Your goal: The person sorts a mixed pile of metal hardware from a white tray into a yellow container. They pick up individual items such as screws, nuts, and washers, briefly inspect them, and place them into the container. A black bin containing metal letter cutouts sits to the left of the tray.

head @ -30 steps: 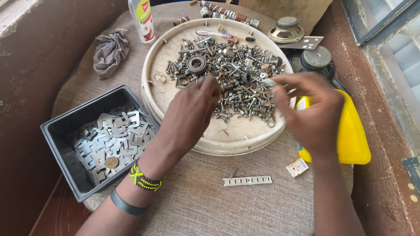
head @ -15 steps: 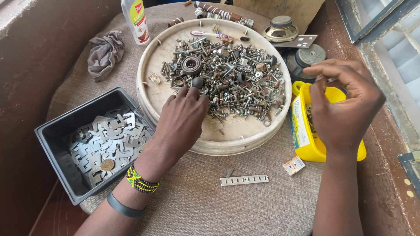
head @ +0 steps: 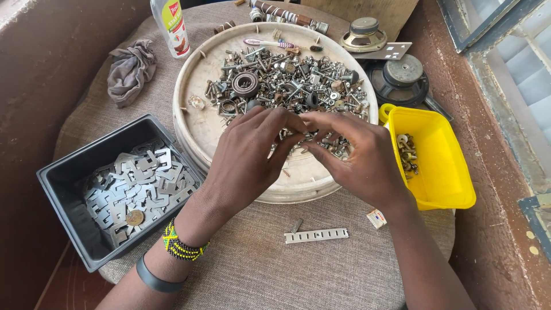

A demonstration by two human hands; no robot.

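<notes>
surface: round table covered in coarse grey-brown woven cloth; rough brown wall on the left, rusty window frame on the right
tray: large round cream shallow tray at table centre; holds a heap of mixed steel screws, nuts and bearings
left bin: black rectangular plastic bin just left of tray; filled with flat grey stamped metal plates
right bin: yellow rectangular plastic tub just right of tray; few small fasteners at its near-left wall
other: crumpled grey rag far left; white plastic bottle at back; two round speaker drivers behind the tub; slotted grey metal strip on cloth near front edge
left hand: left hand palm down over near half of tray; fingers curled, tips pinched together at heap's near edge; beaded wristband and black band on wrist; held item too small to tell
right hand: right hand palm down beside it; thumb and forefinger pinched toward the left fingertips, nearly touching; grasp contents hidden
vs 0.5 s ago: right hand moved off the yellow tub, back over the tray; left hand shifted slightly right to meet it; bins, tray unchanged
</notes>
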